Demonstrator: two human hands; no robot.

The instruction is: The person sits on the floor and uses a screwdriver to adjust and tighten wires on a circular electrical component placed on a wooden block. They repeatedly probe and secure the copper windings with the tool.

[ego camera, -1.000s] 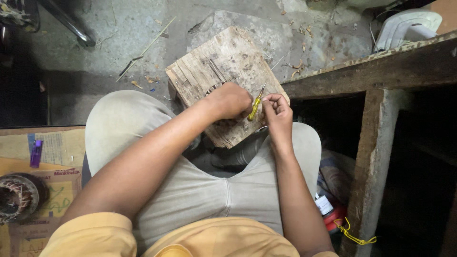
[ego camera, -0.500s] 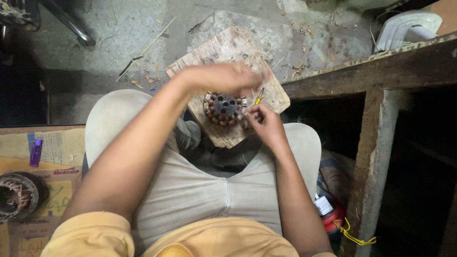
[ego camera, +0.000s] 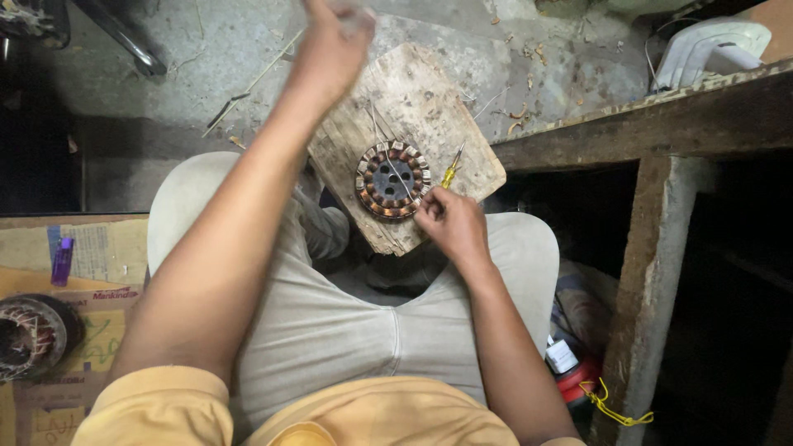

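The right hand [ego camera: 450, 225] rests bent at the near right edge of the wooden board [ego camera: 413, 107] on the person's knees, fingers curled around a yellow-handled screwdriver [ego camera: 450, 172] whose tip points away, just right of the copper-wound stator [ego camera: 393, 179] lying flat at the board's middle. Half a second ago the left hand covered the stator; now the left arm stretches far over the board, the left hand [ego camera: 330, 45] raised beyond its far left corner, blurred, closed on a thin wire [ego camera: 382, 144] running back to the stator.

Head-worn, steeply downward, seemingly close
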